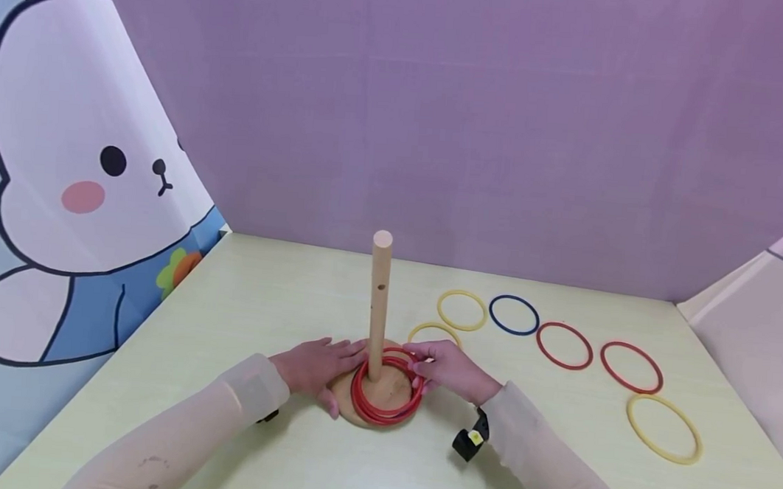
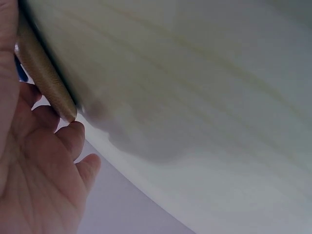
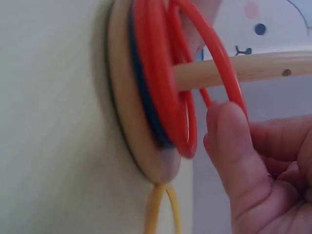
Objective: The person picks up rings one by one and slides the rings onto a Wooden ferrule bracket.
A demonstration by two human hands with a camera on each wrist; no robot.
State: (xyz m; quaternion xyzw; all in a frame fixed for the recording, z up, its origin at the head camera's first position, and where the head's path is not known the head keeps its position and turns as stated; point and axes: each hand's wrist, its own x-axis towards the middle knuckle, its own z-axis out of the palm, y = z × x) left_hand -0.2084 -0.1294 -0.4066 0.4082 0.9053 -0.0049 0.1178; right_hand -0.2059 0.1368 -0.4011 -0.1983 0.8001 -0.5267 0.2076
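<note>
A wooden post [image 1: 379, 303] rises from a round wooden base [image 1: 346, 401] on the table. Several red rings [image 1: 382, 420] lie around the foot of the post; in the right wrist view a blue ring [image 3: 146, 97] shows beneath them, against the base. My left hand [image 1: 319, 366] grips the base's left side, thumb at the near edge and fingers toward the post. With thumb and fingers my right hand [image 1: 451, 369] pinches a red ring [image 3: 222, 53], which is tilted, raised on the right and encircles the post.
Just behind my right hand lies a yellow ring [image 1: 435, 325]. Farther back and right are another yellow ring [image 1: 440, 306], a blue ring [image 1: 513, 332], two red rings [image 1: 563, 367] and a third yellow ring [image 1: 662, 454]. A purple backdrop [image 1: 437, 129] stands behind the table [image 1: 263, 282].
</note>
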